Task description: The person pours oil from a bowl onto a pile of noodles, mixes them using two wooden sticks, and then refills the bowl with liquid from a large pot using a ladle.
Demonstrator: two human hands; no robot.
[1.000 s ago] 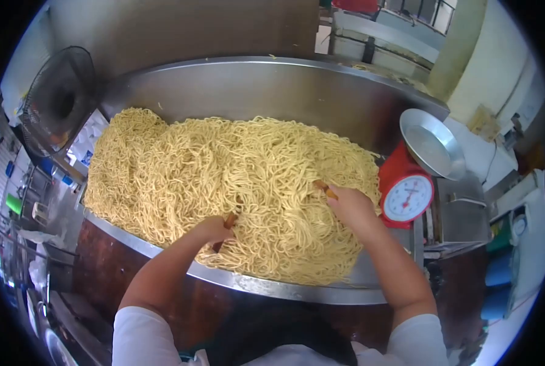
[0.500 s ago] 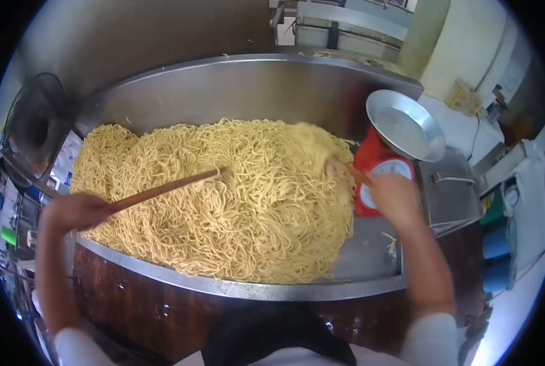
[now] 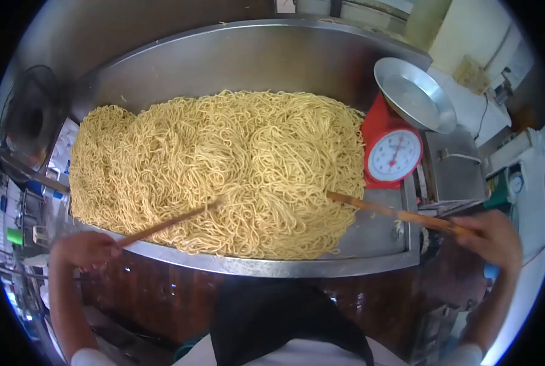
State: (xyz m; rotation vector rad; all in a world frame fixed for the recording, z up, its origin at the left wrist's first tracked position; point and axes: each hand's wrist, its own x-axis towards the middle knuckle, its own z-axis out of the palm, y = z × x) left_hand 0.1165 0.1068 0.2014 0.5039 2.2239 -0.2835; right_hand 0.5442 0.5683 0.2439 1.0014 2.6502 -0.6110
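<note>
A big heap of yellow noodles (image 3: 223, 171) fills most of a long stainless steel trough (image 3: 321, 268). My left hand (image 3: 86, 249), at the trough's front left, is closed round the near end of a wooden stick (image 3: 168, 224). Its far tip meets the noodles near the middle of the heap. Out beyond the right end of the trough, my right hand (image 3: 491, 238) grips a second wooden stick (image 3: 400, 215). That one slants inward, and its tip touches the right part of the heap. Fingers on both hands are wrapped tight.
Right of the heap stands a red dial scale (image 3: 393, 155) with a round metal pan (image 3: 414, 94) on top. Beside it is a steel box with a handle (image 3: 458, 165). A dark round fan (image 3: 31, 119) stands at far left. The trough's high back wall (image 3: 254, 64) rises behind.
My right hand has drawn back right and toward me, bringing its stick from the heap's far right side. My left hand has lowered slightly. The view has tilted down.
</note>
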